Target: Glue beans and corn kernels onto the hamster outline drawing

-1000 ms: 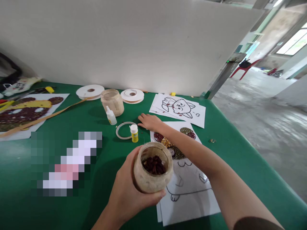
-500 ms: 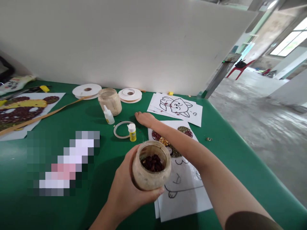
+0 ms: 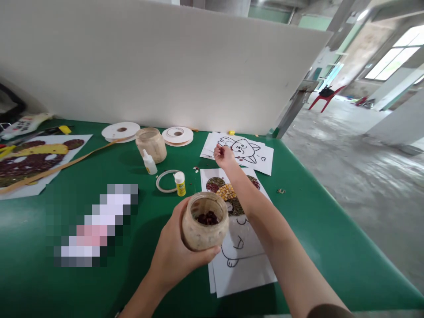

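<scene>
My left hand (image 3: 175,258) is wrapped round a cloudy plastic jar (image 3: 204,221) with dark red beans at its bottom, held above the green table (image 3: 314,221). My right hand (image 3: 224,156) reaches far forward, fingers closed in a pinch over the corner of a cat outline drawing (image 3: 247,152). What the pinch holds is too small to make out. Under my right forearm lies a paper drawing (image 3: 238,247), its top partly filled with red beans, corn and green seeds.
A second jar (image 3: 151,144), two small glue bottles (image 3: 149,162) (image 3: 180,183), a tape ring (image 3: 165,181) and two white tape reels (image 3: 121,131) (image 3: 179,134) sit mid-table. A bean-covered picture (image 3: 33,159) lies far left. A white board stands behind. The table's edge runs along the right.
My right hand lifted off the table near the tape ring and moved right to the cat drawing, closing into a pinch. The jar stayed in my left hand.
</scene>
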The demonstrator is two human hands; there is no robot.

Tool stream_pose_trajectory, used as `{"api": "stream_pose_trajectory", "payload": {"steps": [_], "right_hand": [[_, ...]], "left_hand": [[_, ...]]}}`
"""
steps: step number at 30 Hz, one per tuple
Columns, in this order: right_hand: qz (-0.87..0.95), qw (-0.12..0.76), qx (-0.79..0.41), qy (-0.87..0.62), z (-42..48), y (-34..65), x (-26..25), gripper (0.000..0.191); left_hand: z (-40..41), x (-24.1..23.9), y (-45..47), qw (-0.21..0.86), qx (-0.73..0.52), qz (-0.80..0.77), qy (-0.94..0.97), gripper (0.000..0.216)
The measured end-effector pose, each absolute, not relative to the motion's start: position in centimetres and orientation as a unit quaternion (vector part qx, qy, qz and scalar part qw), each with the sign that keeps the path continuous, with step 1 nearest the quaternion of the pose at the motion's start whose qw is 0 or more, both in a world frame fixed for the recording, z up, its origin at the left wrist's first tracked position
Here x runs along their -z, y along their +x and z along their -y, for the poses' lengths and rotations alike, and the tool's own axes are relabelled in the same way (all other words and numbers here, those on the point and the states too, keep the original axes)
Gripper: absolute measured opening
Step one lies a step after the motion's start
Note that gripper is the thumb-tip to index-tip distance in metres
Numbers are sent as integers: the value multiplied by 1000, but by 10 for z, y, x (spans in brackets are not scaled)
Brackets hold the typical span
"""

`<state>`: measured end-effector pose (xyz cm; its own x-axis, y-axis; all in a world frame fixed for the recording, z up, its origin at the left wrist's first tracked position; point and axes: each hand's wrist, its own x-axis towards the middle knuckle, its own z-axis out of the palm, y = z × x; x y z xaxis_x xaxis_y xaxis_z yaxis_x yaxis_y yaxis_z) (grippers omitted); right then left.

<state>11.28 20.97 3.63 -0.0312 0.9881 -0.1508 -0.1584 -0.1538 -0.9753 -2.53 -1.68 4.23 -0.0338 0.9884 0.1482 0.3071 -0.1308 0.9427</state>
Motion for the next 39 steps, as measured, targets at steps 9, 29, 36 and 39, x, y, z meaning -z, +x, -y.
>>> {"api": "stream_pose_trajectory", "payload": {"steps": [9, 29, 36, 39], "right_hand": [[402, 475, -731, -280, -92, 100, -103, 43], [692, 339, -621, -143, -53, 114, -115, 25], [841, 205, -206, -456, -137, 157, -78, 18], [854, 115, -185, -473, -158, 165, -48, 17]], "left_hand": [[15, -39, -24, 328, -451, -561, 611, 67], [20, -43, -22, 330, -467, -557, 602, 68], [27, -42, -39, 375, -554, -518, 534, 70], [31, -44, -47, 373, -565, -526, 515, 72]]}}
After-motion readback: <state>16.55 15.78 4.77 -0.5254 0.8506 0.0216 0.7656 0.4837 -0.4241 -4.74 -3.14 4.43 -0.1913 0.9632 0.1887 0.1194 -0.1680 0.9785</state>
